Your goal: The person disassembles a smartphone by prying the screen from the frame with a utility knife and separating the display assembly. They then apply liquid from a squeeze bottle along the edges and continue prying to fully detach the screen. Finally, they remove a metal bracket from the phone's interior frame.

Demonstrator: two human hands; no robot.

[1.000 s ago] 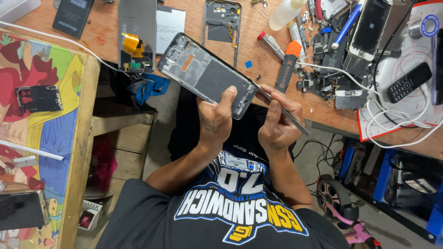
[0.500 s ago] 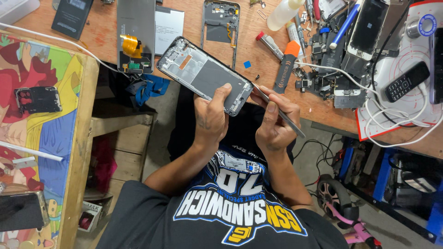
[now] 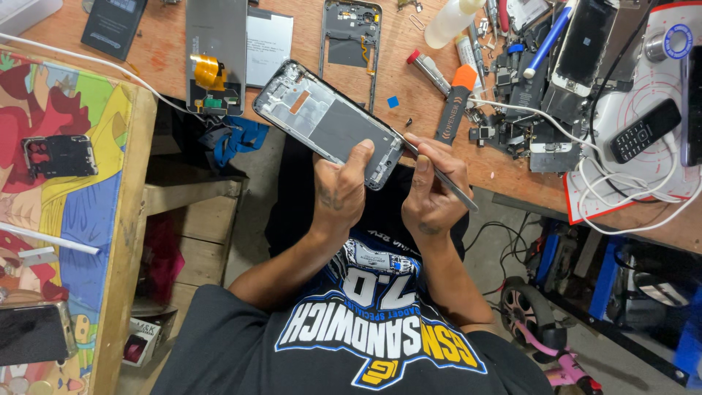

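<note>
Workbench (image 3: 409,95) wooden, cluttered with phone parts; left hand (image 3: 338,192) grips phone frame (image 3: 325,123).

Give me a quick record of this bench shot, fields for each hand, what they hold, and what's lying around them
left hand: grips the near end of an opened phone frame, insides facing up
right hand: holds a thin metal tool, tip at the frame's edge
workbench: wooden, cluttered with parts
nearby: orange-handled pry tool, second phone frame, small black keypad phone, white cable
</note>
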